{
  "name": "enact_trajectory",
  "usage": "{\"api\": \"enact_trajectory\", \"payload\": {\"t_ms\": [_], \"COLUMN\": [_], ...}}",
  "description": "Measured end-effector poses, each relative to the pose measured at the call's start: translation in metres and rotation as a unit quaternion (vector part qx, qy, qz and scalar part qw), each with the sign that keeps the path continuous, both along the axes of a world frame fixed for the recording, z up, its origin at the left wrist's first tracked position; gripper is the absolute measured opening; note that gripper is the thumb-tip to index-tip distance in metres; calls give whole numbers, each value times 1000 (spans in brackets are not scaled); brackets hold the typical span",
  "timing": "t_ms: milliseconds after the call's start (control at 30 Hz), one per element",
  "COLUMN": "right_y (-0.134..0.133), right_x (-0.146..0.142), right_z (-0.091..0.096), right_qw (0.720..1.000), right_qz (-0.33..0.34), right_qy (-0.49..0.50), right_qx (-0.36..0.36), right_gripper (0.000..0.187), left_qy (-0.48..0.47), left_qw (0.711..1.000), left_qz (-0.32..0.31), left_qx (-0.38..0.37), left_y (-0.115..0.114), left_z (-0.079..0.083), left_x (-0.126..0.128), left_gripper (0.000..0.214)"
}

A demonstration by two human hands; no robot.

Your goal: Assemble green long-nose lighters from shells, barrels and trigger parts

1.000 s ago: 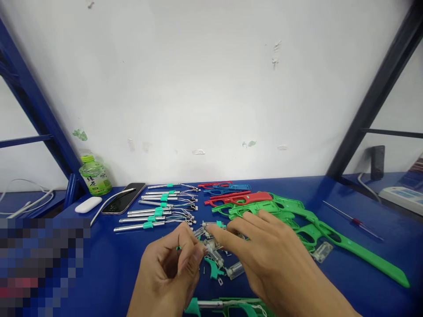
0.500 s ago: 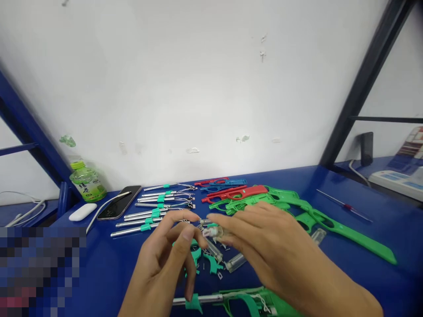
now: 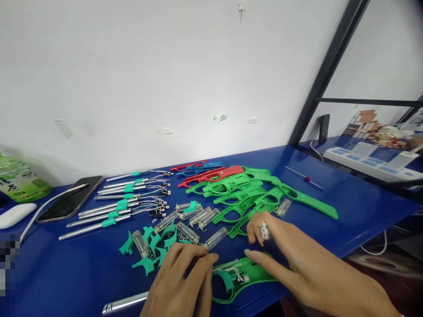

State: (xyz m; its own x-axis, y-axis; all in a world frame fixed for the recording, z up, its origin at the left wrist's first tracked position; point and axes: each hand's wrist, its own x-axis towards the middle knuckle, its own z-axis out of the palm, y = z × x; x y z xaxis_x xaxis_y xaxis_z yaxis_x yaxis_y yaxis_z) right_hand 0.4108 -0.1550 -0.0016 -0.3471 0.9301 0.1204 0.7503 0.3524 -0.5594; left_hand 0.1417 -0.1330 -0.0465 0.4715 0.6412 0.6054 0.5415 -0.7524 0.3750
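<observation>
A green lighter half-shell (image 3: 254, 270) lies at the table's front edge, with white wires and a teal trigger (image 3: 225, 280) in it. Its metal tube (image 3: 125, 303) sticks out to the left. My left hand (image 3: 181, 281) is over the joint of tube and shell, fingers bent down around it; the thumb is hidden. Above the grip end is my right hand (image 3: 291, 259), thumb and forefinger apart. The pale end of a clear fuel tank (image 3: 265, 231) pokes out from its curled fingers; the rest of the tank is hidden.
Behind my left hand lie loose teal triggers (image 3: 145, 264) and several clear tanks (image 3: 214, 237). Farther back are wired metal tubes (image 3: 112, 215), green shells (image 3: 238, 198) and red shells (image 3: 211, 175). A phone (image 3: 71, 198) lies left, a thin screwdriver (image 3: 306, 178) right.
My hands have moved apart and down to the green half-shell. The tank that was between them is now in my right hand. The view has turned to the right.
</observation>
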Motion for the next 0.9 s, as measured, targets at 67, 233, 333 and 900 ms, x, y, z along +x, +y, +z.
{"api": "enact_trajectory", "payload": {"t_ms": [67,233,333,900], "right_y": [-3,5,12,-6], "right_x": [0,-6,-8,1], "right_z": [-11,-26,-33,-37], "right_qw": [999,996,990,990], "right_qz": [2,71,110,4], "right_qy": [7,41,76,79], "right_qx": [-31,-16,44,116], "right_gripper": [6,5,11,21], "left_qy": [17,54,59,82], "left_qw": [1000,998,998,994], "left_qz": [3,-16,-26,-23], "left_qx": [7,11,6,69], "left_y": [1,2,2,4], "left_z": [-5,-4,-6,-12], "left_x": [-2,4,10,16], "left_gripper": [41,38,33,27]}}
